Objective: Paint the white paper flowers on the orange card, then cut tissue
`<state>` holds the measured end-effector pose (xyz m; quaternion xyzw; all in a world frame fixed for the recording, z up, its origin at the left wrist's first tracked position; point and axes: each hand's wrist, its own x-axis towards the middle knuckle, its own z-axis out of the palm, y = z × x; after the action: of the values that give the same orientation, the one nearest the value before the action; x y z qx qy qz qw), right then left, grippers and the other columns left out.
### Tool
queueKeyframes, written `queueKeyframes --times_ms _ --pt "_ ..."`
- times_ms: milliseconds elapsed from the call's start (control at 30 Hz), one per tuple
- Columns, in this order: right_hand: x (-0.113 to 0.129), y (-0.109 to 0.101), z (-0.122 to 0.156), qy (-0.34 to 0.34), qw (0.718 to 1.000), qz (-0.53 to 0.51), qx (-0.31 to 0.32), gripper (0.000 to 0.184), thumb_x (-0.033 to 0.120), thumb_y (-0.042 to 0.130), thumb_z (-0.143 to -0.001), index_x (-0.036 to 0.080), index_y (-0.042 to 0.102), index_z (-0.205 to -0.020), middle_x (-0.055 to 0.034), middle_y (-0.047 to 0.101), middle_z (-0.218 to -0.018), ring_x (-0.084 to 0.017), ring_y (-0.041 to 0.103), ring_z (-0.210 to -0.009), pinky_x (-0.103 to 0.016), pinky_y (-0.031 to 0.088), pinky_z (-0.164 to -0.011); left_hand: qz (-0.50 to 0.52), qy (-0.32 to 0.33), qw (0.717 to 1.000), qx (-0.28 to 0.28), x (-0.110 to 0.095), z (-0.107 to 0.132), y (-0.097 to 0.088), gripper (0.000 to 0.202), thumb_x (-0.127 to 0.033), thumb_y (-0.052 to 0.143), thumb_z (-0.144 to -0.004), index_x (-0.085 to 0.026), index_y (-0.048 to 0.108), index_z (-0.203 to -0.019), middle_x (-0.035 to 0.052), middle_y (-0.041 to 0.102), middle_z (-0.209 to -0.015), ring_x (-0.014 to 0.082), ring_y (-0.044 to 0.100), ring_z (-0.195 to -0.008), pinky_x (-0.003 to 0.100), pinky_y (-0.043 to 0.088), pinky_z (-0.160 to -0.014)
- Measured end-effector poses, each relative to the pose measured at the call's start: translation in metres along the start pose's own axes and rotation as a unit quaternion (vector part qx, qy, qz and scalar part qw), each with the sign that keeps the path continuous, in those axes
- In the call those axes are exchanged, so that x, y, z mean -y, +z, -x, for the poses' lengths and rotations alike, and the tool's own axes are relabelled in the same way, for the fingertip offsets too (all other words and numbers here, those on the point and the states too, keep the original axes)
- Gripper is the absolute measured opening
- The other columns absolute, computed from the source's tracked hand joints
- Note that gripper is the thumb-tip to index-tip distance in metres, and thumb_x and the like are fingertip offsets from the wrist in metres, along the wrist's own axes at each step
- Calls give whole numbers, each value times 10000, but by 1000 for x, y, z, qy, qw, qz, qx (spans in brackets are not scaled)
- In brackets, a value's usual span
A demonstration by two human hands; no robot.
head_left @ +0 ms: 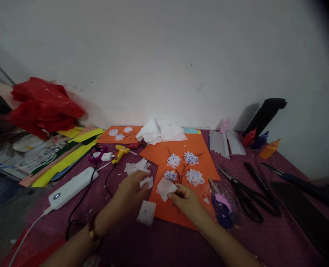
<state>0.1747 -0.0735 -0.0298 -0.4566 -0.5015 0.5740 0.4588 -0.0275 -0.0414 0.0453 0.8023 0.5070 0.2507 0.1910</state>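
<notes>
My right hand [187, 200] pinches a white tissue square [165, 188] over the lower part of an orange paper sheet [164, 154]. On that sheet are several white tissue flowers with blue dots [191, 158] on drawn dark stems. My left hand [131, 188] reaches across to the sheet's left edge, its fingers closed on a small crumpled white tissue piece [147, 181]. Another white square with a blue dot [147, 212] lies just below my hands. Loose tissue scraps [136, 165] lie beyond my left hand.
A yellow glue gun [120, 153] and a white power strip [72, 186] lie left. Black scissors [246, 193] and a purple glue bottle [222, 207] lie right. Crumpled tissue [159, 132], glue sticks [225, 142], colour bottles [260, 142], yellow paper [70, 157] and a red bag [43, 105] sit at the back.
</notes>
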Motion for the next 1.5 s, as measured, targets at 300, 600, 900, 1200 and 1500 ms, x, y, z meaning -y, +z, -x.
queueKeyframes --times_ms 300,600,900,1200,1500 --pt "3 5 6 -14 1000 12 14 194 346 572 -785 203 581 -654 25 573 -556 -108 478 -496 -231 367 -502 254 -45 960 108 -25 15 43 208 -298 535 -867 -173 697 -824 46 720 -805 173 641 -750 260 471 -687" --pt "9 2 7 -2 1000 25 -13 148 345 570 -746 207 577 -695 34 548 -561 -109 450 -487 -233 329 -485 137 -107 984 49 2 -20 28 228 -324 476 -833 -179 568 -684 -20 548 -570 129 519 -514 230 401 -497" --pt "18 -8 6 -73 993 85 -31 144 310 549 -802 213 543 -695 49 460 -587 -114 399 -517 -233 295 -487 98 -54 994 8 13 -27 -7 330 -337 591 -810 -179 599 -1100 122 630 -1109 205 599 -847 320 475 -696" --pt "24 -9 11 -156 975 155 -18 161 210 496 -858 200 657 -846 -22 574 -803 -152 504 -695 -273 391 -626 428 -174 872 163 -15 -19 22 455 -373 735 -702 -174 588 -1084 -19 593 -793 57 483 -538 193 352 -488" --pt "22 -22 -1 -66 993 56 -86 205 298 503 -804 183 625 -922 32 510 -650 -123 452 -530 -253 371 -509 -177 17 984 16 36 -14 -12 331 -118 519 -806 -142 606 -1125 116 642 -1020 255 597 -968 395 469 -839"
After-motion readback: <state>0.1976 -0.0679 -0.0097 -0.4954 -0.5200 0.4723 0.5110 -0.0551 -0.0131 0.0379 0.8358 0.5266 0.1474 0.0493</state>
